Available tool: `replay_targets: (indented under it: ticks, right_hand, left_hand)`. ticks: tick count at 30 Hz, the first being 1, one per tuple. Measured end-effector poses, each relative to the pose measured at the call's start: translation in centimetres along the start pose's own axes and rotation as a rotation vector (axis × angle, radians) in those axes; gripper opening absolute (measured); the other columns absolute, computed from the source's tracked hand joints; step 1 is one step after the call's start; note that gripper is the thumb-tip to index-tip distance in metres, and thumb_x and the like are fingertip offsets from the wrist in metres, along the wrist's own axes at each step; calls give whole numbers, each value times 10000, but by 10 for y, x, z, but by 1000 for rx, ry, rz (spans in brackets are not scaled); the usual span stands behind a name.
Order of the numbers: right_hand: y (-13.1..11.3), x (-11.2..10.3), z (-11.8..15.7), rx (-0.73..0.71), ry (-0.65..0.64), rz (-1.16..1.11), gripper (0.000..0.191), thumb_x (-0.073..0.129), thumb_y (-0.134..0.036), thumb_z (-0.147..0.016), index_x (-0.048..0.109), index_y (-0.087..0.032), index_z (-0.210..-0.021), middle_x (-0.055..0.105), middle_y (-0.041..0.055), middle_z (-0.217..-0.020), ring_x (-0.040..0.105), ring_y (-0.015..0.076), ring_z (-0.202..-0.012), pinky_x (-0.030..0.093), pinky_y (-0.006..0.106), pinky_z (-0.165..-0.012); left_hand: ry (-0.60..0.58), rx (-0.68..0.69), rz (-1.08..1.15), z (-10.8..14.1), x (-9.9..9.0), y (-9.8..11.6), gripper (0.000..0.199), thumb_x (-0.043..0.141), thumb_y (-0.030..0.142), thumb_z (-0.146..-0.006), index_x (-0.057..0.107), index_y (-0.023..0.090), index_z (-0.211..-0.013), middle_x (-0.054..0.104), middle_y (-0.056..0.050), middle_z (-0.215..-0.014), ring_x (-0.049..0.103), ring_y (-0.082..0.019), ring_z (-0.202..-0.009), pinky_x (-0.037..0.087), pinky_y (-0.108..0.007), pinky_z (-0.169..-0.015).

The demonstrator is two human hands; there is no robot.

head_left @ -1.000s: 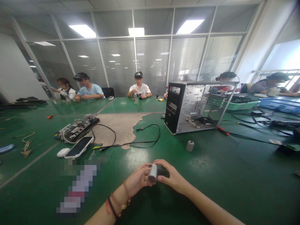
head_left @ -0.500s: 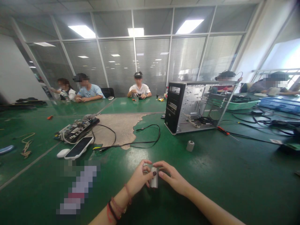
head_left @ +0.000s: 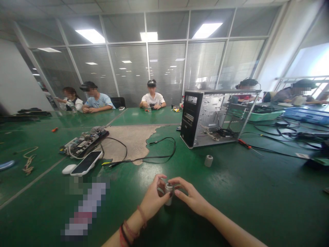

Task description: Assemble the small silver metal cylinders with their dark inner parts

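Grey cylinder (head_left: pixel 169 189) stands close to upright at the lower middle of the frame, with the person's two hands gathered about it; I cannot tell whether its base touches the green table (head_left: pixel 244 199). The left hand (head_left: pixel 153 200) has hold of it: fingers curl round from the left side, and the thumb crosses the front, hiding part of the body. Stacked bracelets (head_left: pixel 131 230) circle that wrist. The right hand (head_left: pixel 192 197) is loosely curved, about half open, its index finger reaching over to the cylinder's top and its thumb close by the right side. Whether those fingertips press on it or only hover, I cannot make out.

A second cylinder (head_left: pixel 208 161), short and grey, stands by itself right of centre, near the lower front of an open-sided computer case (head_left: pixel 190 118) with a black front panel. A red-handled screwdriver (head_left: pixel 244 143) lies just beyond the case's right corner. Left of centre, a circuit board (head_left: pixel 83 141) lies near a phone (head_left: pixel 86 163), and a small white case (head_left: pixel 69 169) sits beside the phone. A black cable (head_left: pixel 175 145) loops across the middle of the table. In the upper centre, a person in a white top (head_left: pixel 153 99) sits at the far edge.
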State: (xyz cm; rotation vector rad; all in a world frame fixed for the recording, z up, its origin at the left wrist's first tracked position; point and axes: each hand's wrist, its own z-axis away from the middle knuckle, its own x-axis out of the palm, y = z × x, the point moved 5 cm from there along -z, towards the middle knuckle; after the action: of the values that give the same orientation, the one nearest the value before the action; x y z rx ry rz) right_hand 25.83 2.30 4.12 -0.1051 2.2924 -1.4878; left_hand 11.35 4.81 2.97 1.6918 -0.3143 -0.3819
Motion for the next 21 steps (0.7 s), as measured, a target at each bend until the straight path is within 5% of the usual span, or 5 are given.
replay_targets:
  ticks: [21]
  right_hand:
    - [-13,-3,0,-106,-11,111,300,471,-386,-871,559,-216,-1103,572,87,-1112,519,213,-1068,416,356,-914]
  left_hand:
    - [7,97,-153,0,-1,20,387,650,139,-691,554,197,-1062,655,-55,-927,614,-190,-821,455,-273,-773]
